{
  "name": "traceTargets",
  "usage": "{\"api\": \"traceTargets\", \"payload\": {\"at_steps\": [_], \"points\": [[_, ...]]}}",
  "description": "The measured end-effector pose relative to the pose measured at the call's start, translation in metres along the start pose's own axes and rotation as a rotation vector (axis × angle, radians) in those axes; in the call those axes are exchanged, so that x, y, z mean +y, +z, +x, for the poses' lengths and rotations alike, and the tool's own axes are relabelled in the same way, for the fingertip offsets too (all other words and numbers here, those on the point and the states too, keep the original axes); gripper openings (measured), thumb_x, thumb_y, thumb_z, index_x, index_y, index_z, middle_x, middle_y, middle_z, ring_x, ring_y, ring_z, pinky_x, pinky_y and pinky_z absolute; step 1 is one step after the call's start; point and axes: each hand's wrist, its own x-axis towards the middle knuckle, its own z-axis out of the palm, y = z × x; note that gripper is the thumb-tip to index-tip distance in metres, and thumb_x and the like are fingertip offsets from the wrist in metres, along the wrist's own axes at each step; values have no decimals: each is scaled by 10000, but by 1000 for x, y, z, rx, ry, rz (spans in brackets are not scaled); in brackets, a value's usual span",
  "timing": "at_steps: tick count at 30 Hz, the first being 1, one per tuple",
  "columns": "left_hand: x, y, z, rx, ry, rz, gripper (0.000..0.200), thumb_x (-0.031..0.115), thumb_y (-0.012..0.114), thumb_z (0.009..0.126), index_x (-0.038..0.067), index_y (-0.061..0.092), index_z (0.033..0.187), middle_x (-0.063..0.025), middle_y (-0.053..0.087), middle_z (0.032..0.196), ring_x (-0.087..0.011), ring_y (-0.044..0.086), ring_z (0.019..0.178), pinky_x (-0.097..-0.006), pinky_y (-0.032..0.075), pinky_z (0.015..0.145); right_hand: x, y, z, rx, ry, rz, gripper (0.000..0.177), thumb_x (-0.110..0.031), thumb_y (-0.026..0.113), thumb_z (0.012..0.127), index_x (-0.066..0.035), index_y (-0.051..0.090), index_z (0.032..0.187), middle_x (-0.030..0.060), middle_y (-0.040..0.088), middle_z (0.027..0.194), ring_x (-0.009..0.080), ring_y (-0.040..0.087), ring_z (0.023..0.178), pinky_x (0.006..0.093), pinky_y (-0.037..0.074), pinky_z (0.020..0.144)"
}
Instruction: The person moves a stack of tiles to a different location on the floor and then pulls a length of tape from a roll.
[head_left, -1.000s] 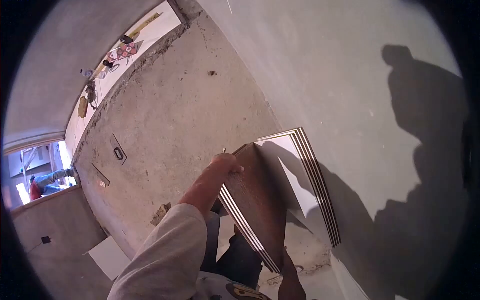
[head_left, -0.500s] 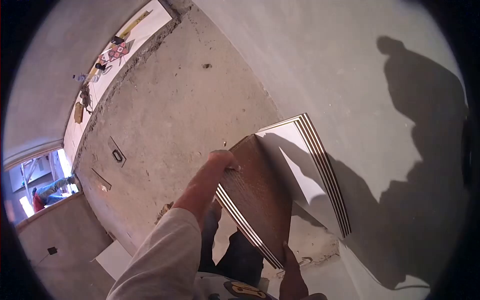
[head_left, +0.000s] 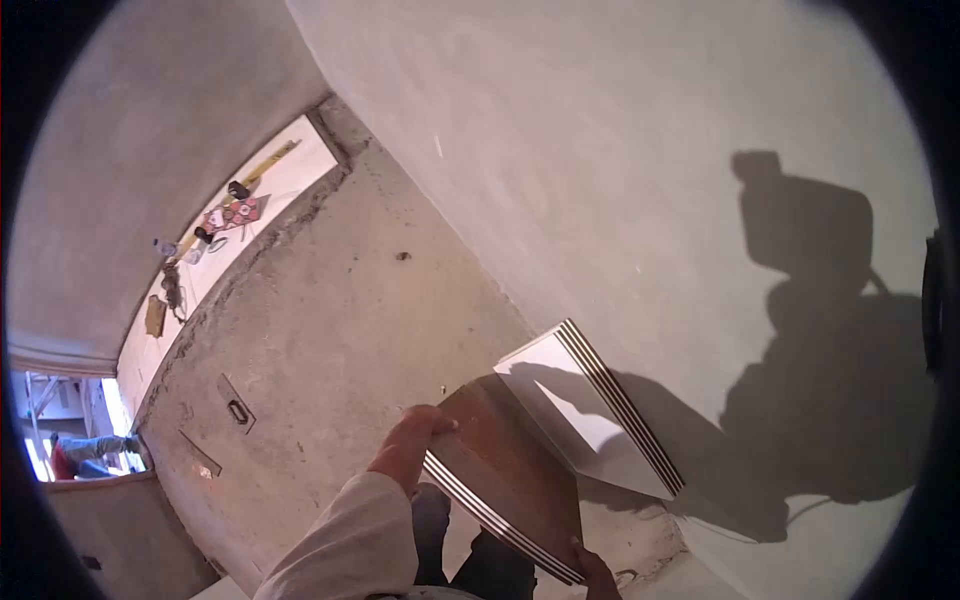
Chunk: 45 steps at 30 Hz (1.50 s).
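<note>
A stack of several tiles, brown backs facing up and pale edges along the near side, is held tilted in front of my legs. My left hand is closed over its upper left corner, the thumb lying on the brown face. At the lower right corner, my right hand grips the same stack, partly cut off by the frame's bottom. Right beside it, a second stack of white-faced tiles leans against the wall, with shadow over part of its face.
A flat trowel lies on the rough concrete floor. Along the far wall runs a white tiled strip bearing a yellow level, a patterned red item and a yellowish block. A person's leg shows through the opening at left.
The view has tilted up, so the floor, both tile stacks and my hands sit lower in the frame. Both hands keep their hold on the same stack.
</note>
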Motion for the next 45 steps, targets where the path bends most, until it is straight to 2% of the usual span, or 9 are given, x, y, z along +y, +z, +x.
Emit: {"api": "traceTargets", "payload": {"at_steps": [2,4,6,7,11,17,30,41,45], "points": [[-20,3,-24,41,-59,60,626,592,633,657,86,625,1026,-93,621,973,-218,585,895,-352,447,790,6,-8,-8,-21,-35,65,575,-418,598,793,74,544,1086,178,609,999,208,576,951,303,432,842],[-50,11,-49,97,-117,137,619,593,628,664,82,629,1014,-91,624,957,-207,584,889,-352,445,785,-2,-10,-26,-29,-37,49,575,-422,596,793,70,545,1086,176,610,999,208,577,947,304,433,841],[-92,24,-72,0,-189,-152,646,615,609,669,76,621,1025,-98,622,963,-208,582,887,-348,442,789,-13,-8,-43,-38,-38,2,574,-426,594,794,66,546,1087,174,611,999,207,578,943,305,433,839],[-115,30,-87,7,-89,-290,667,632,589,674,74,613,1038,-90,616,986,-214,583,879,-349,441,791,-21,-6,-49,-43,-47,-35,574,-428,593,794,64,547,1087,172,611,999,207,578,941,305,434,838],[-164,59,-166,147,-179,-266,657,621,596,679,89,608,1064,-107,602,1040,-220,569,933,-344,424,825,-62,11,-58,-63,-103,-261,574,-436,589,794,56,550,1087,167,612,999,206,580,933,307,435,835],[-282,141,-227,138,-263,-643,658,621,593,682,94,602,1075,-111,593,1060,-221,560,955,-345,417,837,-137,78,-98,-53,-177,-642,573,-447,582,794,44,553,1088,160,614,999,205,584,921,310,437,830],[-434,216,-271,248,-286,-1299,661,622,586,689,104,590,1100,-120,574,1101,-222,540,1003,-347,401,862,-260,395,-187,-5,-396,-1429,572,-472,569,795,18,561,1090,144,619,999,202,591,895,317,441,819],[-502,206,-314,297,-449,-1728,665,622,581,694,112,579,1121,-127,558,1136,-223,523,1043,-349,388,883,-298,636,-223,-73,-397,-1874,572,-493,557,796,-4,568,1091,131,623,998,199,596,873,322,445,809],[-536,206,-323,233,-491,-1863,666,622,579,696,116,575,1129,-130,552,1149,-223,517,1057,-349,383,891,-295,710,-233,-62,-355,-2001,572,-501,553,796,-12,571,1092,126,624,998,198,599,865,324,446,806]]}}
